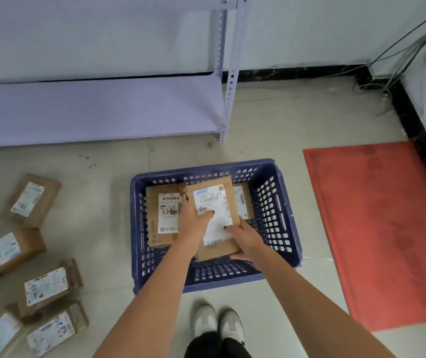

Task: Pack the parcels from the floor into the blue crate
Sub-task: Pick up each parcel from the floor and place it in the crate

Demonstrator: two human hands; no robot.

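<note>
Blue crate (281, 202) sits on the floor (271, 125) at centre frame, a red mat (377, 228) to its right and a grey shelf unit (98, 109) across the upper left. Two parcels already lie flat in it: one at its left side (161, 215), one mostly hidden at the back right (242, 200). Over them hangs the held parcel (214, 215), tilted, label up. The left hand (193, 223) has its grip on the parcel's left edge, thumb across the label; the right hand (248, 241) grasps the near right corner, fingers beneath. Several loose parcels (44, 288) wait at the lower left of the frame (so the job is, I judge, well short of finished). Risk from here: let go while tilted, the parcel may land propped on its neighbour, wasting room for the rest.
</note>
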